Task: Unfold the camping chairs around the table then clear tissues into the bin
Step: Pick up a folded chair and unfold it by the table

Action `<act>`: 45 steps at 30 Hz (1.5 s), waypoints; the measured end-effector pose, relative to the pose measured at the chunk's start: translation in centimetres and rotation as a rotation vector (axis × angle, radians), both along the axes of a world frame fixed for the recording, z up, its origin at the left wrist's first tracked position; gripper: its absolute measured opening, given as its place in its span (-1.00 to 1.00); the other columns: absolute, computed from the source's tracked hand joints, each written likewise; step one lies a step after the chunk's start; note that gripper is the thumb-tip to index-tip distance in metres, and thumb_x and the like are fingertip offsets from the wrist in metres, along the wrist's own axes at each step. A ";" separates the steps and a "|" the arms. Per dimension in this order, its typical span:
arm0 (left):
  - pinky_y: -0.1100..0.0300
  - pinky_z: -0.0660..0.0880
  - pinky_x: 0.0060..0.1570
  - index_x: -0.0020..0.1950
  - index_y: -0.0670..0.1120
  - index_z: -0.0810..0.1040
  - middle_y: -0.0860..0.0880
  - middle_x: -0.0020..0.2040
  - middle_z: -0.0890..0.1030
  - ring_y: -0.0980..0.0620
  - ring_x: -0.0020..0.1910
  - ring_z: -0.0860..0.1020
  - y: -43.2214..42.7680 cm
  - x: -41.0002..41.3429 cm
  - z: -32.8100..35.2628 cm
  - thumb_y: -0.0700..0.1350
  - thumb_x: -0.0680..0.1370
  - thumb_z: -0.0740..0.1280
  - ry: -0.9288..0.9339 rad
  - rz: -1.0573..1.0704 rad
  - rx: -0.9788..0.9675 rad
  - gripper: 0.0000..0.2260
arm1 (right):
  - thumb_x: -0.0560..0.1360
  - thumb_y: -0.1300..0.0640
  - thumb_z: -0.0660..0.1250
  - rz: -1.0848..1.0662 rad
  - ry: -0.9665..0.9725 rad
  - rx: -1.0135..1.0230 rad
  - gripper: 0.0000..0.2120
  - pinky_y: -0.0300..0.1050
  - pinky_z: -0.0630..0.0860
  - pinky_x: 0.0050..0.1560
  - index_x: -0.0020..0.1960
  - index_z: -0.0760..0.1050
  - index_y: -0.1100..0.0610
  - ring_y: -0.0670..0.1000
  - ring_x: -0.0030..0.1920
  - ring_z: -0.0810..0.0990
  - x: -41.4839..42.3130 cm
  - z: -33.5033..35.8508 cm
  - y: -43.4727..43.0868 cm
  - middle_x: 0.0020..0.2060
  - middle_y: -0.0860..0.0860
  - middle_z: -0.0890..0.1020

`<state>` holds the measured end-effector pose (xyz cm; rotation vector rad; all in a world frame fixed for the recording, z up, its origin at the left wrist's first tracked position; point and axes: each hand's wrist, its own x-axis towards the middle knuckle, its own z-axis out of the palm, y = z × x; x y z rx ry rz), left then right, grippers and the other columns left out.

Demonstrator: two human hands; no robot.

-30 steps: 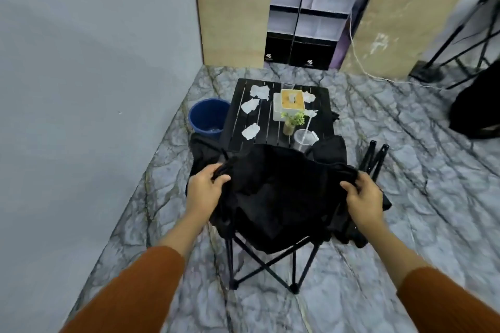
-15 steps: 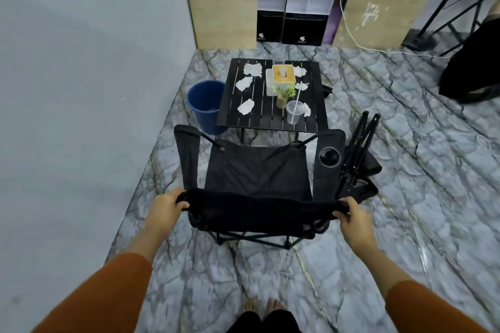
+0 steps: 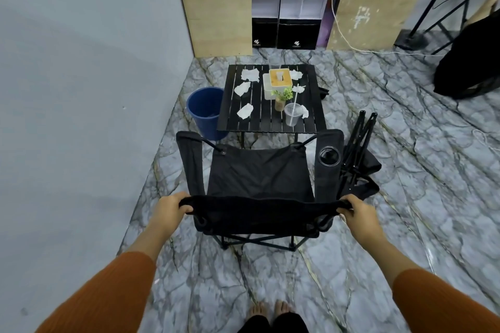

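Both hands, left point(image 3: 171, 207) and right point(image 3: 357, 212), clenched on backrest corners of open chair point(image 3: 259, 178) (folded chair point(image 3: 358, 154) just right); table point(image 3: 313, 105) beyond.

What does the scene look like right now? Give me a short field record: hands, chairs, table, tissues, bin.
left hand: gripping the left top corner of the open chair's backrest
right hand: gripping the right top corner of the backrest
open chair: unfolded, standing on the floor, seat facing the table
folded chair: still collapsed, on the floor right of the open chair
table: black slatted top, beyond the chair
tissues: several crumpled pieces on the table, none cleared
bin: blue, on the floor left of the table
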<state>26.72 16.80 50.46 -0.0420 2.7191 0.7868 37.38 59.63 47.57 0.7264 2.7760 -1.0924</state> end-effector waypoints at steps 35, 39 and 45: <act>-0.05 0.33 0.39 0.48 -0.12 0.28 -0.15 0.46 0.36 -0.17 0.42 0.35 56.0 -3.2 6.8 0.04 0.59 0.26 0.063 -1.052 -0.309 -0.49 | 0.59 -0.05 0.20 -0.249 -0.254 0.283 -0.39 0.15 0.14 0.49 0.53 0.08 0.18 0.18 0.50 0.16 3.3 8.5 26.7 0.50 0.16 0.22; -0.09 0.22 0.47 0.52 -0.14 0.19 -0.14 0.52 0.27 -0.14 0.50 0.24 66.5 -4.7 9.0 0.06 0.60 0.23 0.132 -1.067 -0.292 -0.44 | 0.59 -0.04 0.21 -0.289 -0.232 0.320 -0.41 0.16 0.14 0.49 0.51 0.11 0.19 0.20 0.48 0.18 2.2 10.8 35.6 0.47 0.17 0.26; -0.13 0.23 0.45 0.50 -0.10 0.23 -0.15 0.47 0.33 -0.16 0.44 0.30 78.4 -7.1 11.1 0.09 0.59 0.23 0.211 -1.075 -0.293 -0.46 | 0.60 -0.03 0.20 -0.311 -0.186 0.346 -0.41 0.14 0.12 0.50 0.50 0.11 0.20 0.20 0.49 0.16 0.1 13.0 45.8 0.49 0.18 0.24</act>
